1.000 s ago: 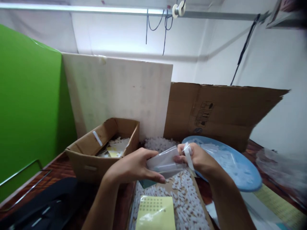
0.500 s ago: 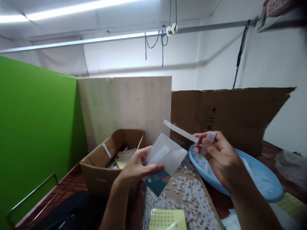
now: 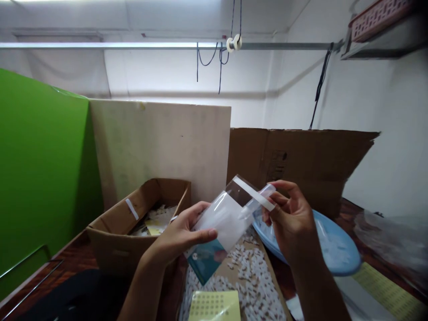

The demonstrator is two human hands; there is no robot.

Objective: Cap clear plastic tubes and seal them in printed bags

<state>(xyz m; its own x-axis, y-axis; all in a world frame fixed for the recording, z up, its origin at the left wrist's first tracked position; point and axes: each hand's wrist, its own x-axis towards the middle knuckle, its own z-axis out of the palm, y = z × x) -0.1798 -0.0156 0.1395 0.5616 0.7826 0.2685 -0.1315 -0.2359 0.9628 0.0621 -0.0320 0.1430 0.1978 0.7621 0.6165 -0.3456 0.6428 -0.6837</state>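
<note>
My left hand (image 3: 183,232) is closed on a clear plastic bag (image 3: 219,214), thumb across its front. A white and teal card (image 3: 207,261) shows through the bag, which is tilted to the upper right. My right hand (image 3: 294,220) pinches a clear, tube-like plastic piece (image 3: 262,198) at the bag's upper right side. A white strip (image 3: 251,191) crosses the bag's top end and reaches the right fingers. Whether the tube lies inside the bag or in front of it I cannot tell. Below both hands, many small white pieces (image 3: 254,272) are spread on cardboard.
An open cardboard box (image 3: 113,243) with papers stands left. At the right is a blue basin (image 3: 347,263) holding clear plastic pieces. A yellow sticker sheet (image 3: 214,305) lies in front, another yellow sheet (image 3: 384,290) at right. Cardboard (image 3: 301,165) and a green panel (image 3: 43,178) border the area.
My right hand has moved left toward the bag, bringing the clear piece against it. The white strip now lies across the bag's top end. The view has shifted slightly right.
</note>
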